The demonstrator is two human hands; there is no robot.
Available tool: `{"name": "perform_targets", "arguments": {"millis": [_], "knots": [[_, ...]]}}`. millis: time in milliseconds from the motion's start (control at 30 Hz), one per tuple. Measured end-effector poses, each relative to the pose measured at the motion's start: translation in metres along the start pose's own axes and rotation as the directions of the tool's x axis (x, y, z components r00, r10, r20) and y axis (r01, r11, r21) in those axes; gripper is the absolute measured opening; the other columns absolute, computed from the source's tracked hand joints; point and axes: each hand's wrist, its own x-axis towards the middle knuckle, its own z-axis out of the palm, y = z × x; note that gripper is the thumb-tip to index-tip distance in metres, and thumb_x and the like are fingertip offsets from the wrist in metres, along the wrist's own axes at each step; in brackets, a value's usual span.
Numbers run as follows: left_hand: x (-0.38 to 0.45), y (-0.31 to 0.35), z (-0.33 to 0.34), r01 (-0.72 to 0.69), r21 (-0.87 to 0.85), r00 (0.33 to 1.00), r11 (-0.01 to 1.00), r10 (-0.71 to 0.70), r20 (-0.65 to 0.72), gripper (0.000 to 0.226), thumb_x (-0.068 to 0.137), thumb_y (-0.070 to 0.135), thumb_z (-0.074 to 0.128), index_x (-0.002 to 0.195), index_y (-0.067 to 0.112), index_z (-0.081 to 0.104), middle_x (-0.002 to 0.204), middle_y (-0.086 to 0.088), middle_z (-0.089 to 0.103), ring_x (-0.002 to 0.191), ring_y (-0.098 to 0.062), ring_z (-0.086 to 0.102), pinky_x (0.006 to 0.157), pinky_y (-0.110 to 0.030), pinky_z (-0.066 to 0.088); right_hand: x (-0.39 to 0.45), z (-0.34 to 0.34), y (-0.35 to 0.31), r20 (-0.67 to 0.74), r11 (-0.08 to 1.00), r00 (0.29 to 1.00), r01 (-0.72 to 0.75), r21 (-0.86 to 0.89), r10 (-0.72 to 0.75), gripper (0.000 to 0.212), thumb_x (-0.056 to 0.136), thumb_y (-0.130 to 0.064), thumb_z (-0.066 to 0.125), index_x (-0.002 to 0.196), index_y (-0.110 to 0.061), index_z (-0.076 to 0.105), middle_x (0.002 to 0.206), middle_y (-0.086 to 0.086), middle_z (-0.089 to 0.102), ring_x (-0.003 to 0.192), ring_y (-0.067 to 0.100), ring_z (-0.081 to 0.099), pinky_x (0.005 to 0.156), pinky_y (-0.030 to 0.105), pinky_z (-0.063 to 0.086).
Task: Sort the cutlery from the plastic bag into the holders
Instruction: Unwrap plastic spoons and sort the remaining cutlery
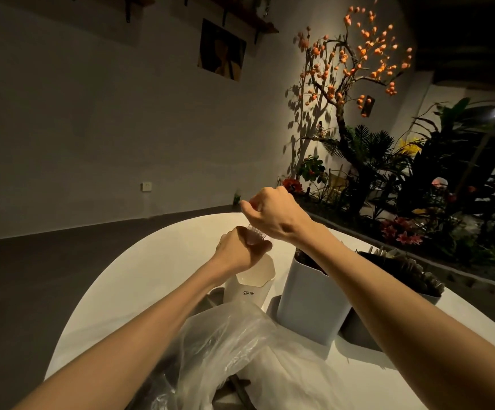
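Observation:
Above the cream holder (250, 287) marked CRBW, both hands meet around a bundle of clear plastic cutlery (255, 233). My left hand (238, 251) cups the bundle's lower end just over the holder's mouth. My right hand (272, 216) pinches the upper end, fingers closed. A taller pale grey holder (311, 303) stands to the right with dark cutlery inside. A dark holder (400, 276) at far right is packed with dark utensils. The crumpled clear plastic bag (234, 350) lies in front, with dark pieces showing inside it.
The holders and bag rest on a round white table (139, 276). Beyond it lie a dark floor and a plain wall. Plants, flowers and a tree with orange fruit (358, 63) fill the right side of the room.

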Motion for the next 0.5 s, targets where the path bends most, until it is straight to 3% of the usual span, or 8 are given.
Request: {"name": "perform_targets", "arguments": {"millis": [100, 167, 300, 400, 500], "knots": [[0.003, -0.002, 0.006, 0.013, 0.086, 1.0, 0.996, -0.012, -0.007, 0.031, 0.087, 0.055, 0.07, 0.087, 0.025, 0.064, 0.088, 0.002, 0.067, 0.101, -0.027, 0.062, 0.093, -0.044, 0.052, -0.003, 0.003, -0.004, 0.006, 0.994, 1.0, 0.023, -0.109, -0.022, 0.042, 0.096, -0.02, 0.051, 0.055, -0.012, 0.048, 0.057, 0.009, 0.056, 0.047, 0.024, 0.053, 0.047, 0.036, 0.048], [0.004, -0.005, 0.002, 0.008, 0.153, 1.0, 0.988, -0.008, 0.003, 0.056, 0.076, 0.064, 0.075, 0.114, 0.025, 0.06, 0.116, -0.002, 0.065, 0.109, -0.025, 0.059, 0.098, -0.046, 0.051, -0.007, 0.005, -0.004, -0.013, 0.988, 1.0, 0.002, -0.156, -0.004, 0.043, 0.094, -0.012, 0.053, 0.052, -0.015, 0.043, 0.059, 0.008, 0.052, 0.05, 0.026, 0.053, 0.05, 0.034, 0.043], [-0.007, -0.023, -0.015, 0.002, 0.016, 0.984, 1.0, -0.005, 0.177, 0.102, 0.067, 0.043, 0.091, 0.148, 0.036, 0.03, 0.154, -0.001, 0.034, 0.137, -0.026, 0.041, 0.11, -0.044, 0.042, -0.014, 0.015, 0.004, -0.056, 0.98, 0.993, -0.113, -0.165, 0.105, 0.047, 0.094, -0.014, 0.051, 0.049, -0.019, 0.036, 0.063, 0.014, 0.056, 0.059, 0.035, 0.06, 0.055, 0.042, 0.052], [-0.019, -0.044, -0.016, 0.013, 0.036, 0.961, 0.999, -0.022, 0.274, 0.122, 0.063, 0.035, 0.095, 0.154, 0.04, 0.013, 0.154, 0.001, 0.036, 0.136, -0.025, 0.044, 0.11, -0.044, 0.045, -0.023, 0.034, 0.0, 0.056, 0.978, 0.986, -0.147, -0.147, 0.156, 0.038, 0.095, -0.014, 0.052, 0.057, -0.015, 0.056, 0.072, 0.011, 0.061, 0.067, 0.029, 0.064, 0.06, 0.039, 0.055], [-0.021, -0.06, -0.016, 0.049, -0.023, 0.974, 0.999, -0.043, 0.225, 0.116, 0.059, 0.029, 0.096, 0.151, 0.036, 0.026, 0.142, 0.004, 0.05, 0.128, -0.022, 0.052, 0.107, -0.047, 0.049, -0.033, 0.057, -0.006, 0.137, 0.973, 0.972, -0.171, -0.154, 0.192, 0.03, 0.1, -0.019, 0.049, 0.093, -0.003, 0.073, 0.086, 0.013, 0.064, 0.072, 0.028, 0.063, 0.065, 0.037, 0.055]]}}
